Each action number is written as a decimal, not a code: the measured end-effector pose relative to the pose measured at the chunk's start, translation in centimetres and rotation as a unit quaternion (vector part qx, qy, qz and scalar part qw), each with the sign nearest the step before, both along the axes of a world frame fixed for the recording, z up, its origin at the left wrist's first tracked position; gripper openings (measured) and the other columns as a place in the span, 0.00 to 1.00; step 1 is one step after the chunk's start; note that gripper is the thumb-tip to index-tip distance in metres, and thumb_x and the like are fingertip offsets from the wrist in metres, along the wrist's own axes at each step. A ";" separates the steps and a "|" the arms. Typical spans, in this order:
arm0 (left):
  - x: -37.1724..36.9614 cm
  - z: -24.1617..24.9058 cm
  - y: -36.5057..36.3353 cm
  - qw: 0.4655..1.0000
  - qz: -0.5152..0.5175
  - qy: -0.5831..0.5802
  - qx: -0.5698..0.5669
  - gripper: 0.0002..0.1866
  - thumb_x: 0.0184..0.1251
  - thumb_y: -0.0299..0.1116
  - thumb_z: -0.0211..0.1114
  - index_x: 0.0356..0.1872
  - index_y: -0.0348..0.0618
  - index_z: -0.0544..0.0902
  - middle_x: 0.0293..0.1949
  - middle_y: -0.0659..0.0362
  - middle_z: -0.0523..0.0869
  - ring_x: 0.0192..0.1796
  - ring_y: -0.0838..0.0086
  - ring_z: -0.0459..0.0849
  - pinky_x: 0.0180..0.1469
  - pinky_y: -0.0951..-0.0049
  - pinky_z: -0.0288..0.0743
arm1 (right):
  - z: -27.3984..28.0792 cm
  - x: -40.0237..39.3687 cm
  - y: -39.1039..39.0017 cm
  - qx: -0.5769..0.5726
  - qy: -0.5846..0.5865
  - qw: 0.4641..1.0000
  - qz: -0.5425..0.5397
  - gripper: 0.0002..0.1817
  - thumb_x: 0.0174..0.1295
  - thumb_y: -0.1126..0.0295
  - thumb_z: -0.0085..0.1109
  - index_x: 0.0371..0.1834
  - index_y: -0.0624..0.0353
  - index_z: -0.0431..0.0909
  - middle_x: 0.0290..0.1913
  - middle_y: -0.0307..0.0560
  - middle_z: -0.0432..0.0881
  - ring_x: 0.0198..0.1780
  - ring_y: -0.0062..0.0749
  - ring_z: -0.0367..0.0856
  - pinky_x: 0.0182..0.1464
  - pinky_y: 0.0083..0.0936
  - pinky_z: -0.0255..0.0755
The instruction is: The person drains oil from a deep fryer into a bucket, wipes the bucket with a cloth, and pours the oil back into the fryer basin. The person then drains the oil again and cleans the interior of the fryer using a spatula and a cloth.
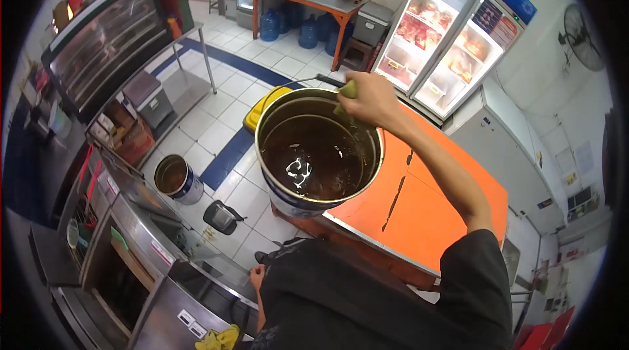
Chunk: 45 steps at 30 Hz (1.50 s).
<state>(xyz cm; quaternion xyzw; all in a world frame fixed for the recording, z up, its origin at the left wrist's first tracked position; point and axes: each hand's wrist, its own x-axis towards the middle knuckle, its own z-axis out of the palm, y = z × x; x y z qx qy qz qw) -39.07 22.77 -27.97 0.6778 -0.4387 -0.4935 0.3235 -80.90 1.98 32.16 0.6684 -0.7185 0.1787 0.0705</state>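
A large metal bucket (274,194) with dark brown liquid (314,153) in it stands high in front of me, overlapping the near corner of the orange-topped table. My right hand (370,98) grips its far right rim, with a folded green cloth (347,92) under the fingers. The wire handle, with its black grip (329,80), lies back over the rim beside this hand. Low at my side, my left hand (257,276) hangs near the steel counter, fingers curled and nothing visible in them.
A second bucket (190,187) and a black lidded container (221,217) stand on the tiled floor to the left. The orange table (426,199) is at right. A yellow container (262,106) sits behind the bucket. Steel equipment (141,232) lines the left; lit fridges (419,36) stand behind.
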 end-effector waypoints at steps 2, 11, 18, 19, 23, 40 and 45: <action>-1.2 -0.4 0.7 1.000 0.012 -0.016 0.003 0.15 0.65 0.41 0.68 0.35 0.36 0.84 0.28 0.58 0.85 0.31 0.79 0.80 0.37 0.73 0.75 | -0.3 -0.6 -0.1 -0.041 0.016 0.999 0.010 0.15 0.48 0.59 0.65 0.34 0.59 0.80 0.27 0.57 0.82 0.31 0.54 0.82 0.37 0.45 0.74; -2.1 4.3 3.7 0.997 0.027 -0.043 0.054 0.14 0.66 0.39 0.66 0.36 0.36 0.83 0.28 0.59 0.85 0.31 0.79 0.80 0.37 0.74 0.75 | -2.7 -4.2 -1.1 -0.123 0.053 0.986 0.094 0.14 0.46 0.62 0.65 0.34 0.57 0.79 0.26 0.51 0.82 0.29 0.49 0.82 0.32 0.43 0.74; -2.4 8.2 5.2 0.995 0.047 -0.059 0.066 0.13 0.67 0.38 0.65 0.37 0.36 0.83 0.28 0.60 0.85 0.31 0.79 0.80 0.37 0.75 0.75 | -3.1 -6.1 -3.4 -0.107 0.046 0.983 0.141 0.15 0.44 0.63 0.65 0.35 0.57 0.79 0.27 0.52 0.83 0.30 0.48 0.83 0.33 0.42 0.75; -2.4 8.5 5.3 0.995 0.052 -0.060 0.067 0.13 0.67 0.38 0.65 0.37 0.36 0.83 0.28 0.60 0.85 0.31 0.79 0.80 0.37 0.75 0.75 | -3.4 -6.5 -3.8 -0.123 0.048 0.981 0.143 0.15 0.44 0.63 0.65 0.35 0.57 0.79 0.27 0.52 0.83 0.31 0.48 0.83 0.33 0.42 0.75; -2.5 8.5 5.4 0.996 0.045 -0.064 0.050 0.13 0.67 0.38 0.64 0.38 0.35 0.83 0.28 0.62 0.85 0.31 0.79 0.80 0.37 0.75 0.74 | -3.7 -7.1 -6.2 -0.143 0.075 0.974 0.159 0.14 0.42 0.65 0.65 0.34 0.56 0.79 0.27 0.52 0.83 0.31 0.48 0.84 0.34 0.42 0.75; -1.7 34.9 4.2 0.948 0.234 -0.191 -0.097 0.10 0.65 0.35 0.59 0.40 0.40 0.82 0.32 0.50 0.85 0.33 0.59 0.85 0.37 0.64 0.76 | -4.8 -9.3 -7.2 0.021 -0.290 0.941 0.175 0.13 0.69 0.62 0.58 0.48 0.59 0.76 0.40 0.47 0.86 0.38 0.23 0.83 0.37 0.19 0.76; 9.2 33.3 9.3 0.799 0.449 -0.393 -0.073 0.10 0.62 0.30 0.59 0.37 0.33 0.83 0.32 0.44 0.85 0.36 0.52 0.85 0.40 0.57 0.78 | -2.6 -8.3 -7.0 0.088 -0.209 0.960 0.167 0.16 0.69 0.58 0.58 0.45 0.61 0.72 0.39 0.43 0.81 0.38 0.21 0.78 0.41 0.18 0.73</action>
